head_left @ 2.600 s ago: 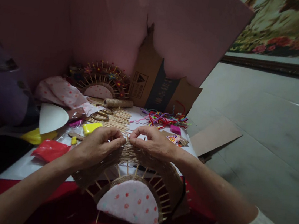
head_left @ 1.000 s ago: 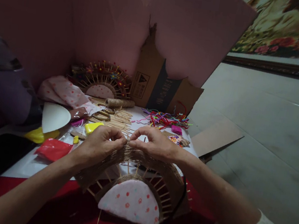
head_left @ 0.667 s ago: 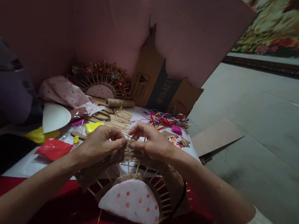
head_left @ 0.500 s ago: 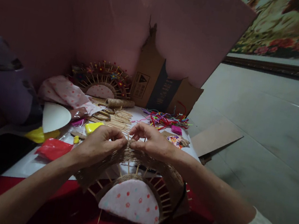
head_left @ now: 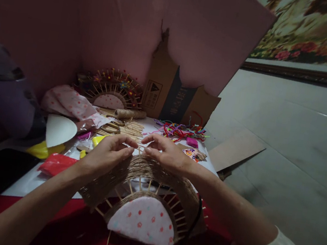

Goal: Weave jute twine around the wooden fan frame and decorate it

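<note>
A fan-shaped weave of brown twine [head_left: 144, 168] on thin wooden sticks stands in front of me. At its base is a half-round piece covered in white cloth with red dots [head_left: 142, 221]. My left hand [head_left: 111, 153] is at the upper left of the woven band, thumb and fingers curled close together. Opposite it, my right hand [head_left: 166, 152] curls over the top edge with bent fingers. A thin pale strand, seemingly twine, runs between the fingertips of both hands near a stick tip; its exact grip is hard to see.
A finished-looking fan with coloured flowers [head_left: 111, 90] leans at the back, beside cut cardboard [head_left: 168, 92]. Loose sticks [head_left: 131, 129], colourful pipe cleaners [head_left: 180, 131], a red packet [head_left: 56, 164] and a white cut piece [head_left: 60, 131] lie about. A purple appliance [head_left: 4, 94] stands left.
My left hand has drawn slightly left and up from the woven edge, and my right thumb has lifted a little. The gap between the hands is wider, and the twine's top edge is more exposed.
</note>
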{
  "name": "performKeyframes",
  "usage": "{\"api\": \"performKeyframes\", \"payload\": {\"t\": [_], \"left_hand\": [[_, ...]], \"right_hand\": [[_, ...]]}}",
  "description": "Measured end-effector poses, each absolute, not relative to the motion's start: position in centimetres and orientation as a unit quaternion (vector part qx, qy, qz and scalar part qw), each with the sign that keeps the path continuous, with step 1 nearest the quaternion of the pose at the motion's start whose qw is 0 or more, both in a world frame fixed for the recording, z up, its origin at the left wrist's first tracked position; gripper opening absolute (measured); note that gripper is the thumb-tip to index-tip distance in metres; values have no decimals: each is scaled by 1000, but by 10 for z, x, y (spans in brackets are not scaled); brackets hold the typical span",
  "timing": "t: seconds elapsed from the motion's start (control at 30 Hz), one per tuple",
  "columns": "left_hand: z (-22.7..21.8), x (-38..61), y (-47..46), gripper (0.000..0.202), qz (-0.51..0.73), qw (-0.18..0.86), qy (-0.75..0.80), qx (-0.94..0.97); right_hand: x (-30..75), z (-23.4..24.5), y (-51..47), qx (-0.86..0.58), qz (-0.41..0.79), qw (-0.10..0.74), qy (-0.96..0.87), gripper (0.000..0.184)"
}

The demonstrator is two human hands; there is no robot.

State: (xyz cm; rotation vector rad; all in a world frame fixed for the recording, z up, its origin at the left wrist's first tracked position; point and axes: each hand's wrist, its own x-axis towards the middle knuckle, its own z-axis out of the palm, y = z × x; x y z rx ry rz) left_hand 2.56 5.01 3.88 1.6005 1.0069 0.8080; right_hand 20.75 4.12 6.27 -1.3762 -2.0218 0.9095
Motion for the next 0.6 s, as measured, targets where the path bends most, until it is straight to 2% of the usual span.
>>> {"api": "performKeyframes", "payload": {"t": [0.13, 0.33, 0.47, 0.6], "left_hand": [[34, 24, 54, 33, 344, 525, 411, 661], [27, 23, 58, 34, 350, 531, 402, 658], [26, 23, 58, 34, 347, 541, 396, 656], [25, 23, 58, 34, 346, 548, 399, 649]], "right_hand": [[223, 69, 45, -513, 257, 289, -767, 15], [228, 72, 41, -482, 203, 188, -831, 12], [220, 68, 40, -487, 195, 163, -836, 8], [220, 67, 44, -486, 222, 181, -826, 12]]}}
